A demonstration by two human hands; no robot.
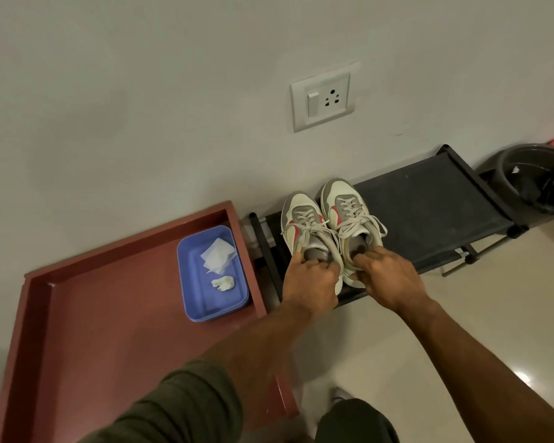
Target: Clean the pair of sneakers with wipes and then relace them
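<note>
Sneakers [330, 225] stood side by side on the rack [429, 206], toes toward the wall, each hand (left [311, 279], right [387, 276]) gripping one heel.

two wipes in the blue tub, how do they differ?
In the blue tub, the flat wipe lies spread open with square corners; the crumpled wipe is balled into a small wad. The flat wipe covers more area and sits nearer the wall; the crumpled wipe lies nearer the person. Both are white, and neither hand touches them.
</note>
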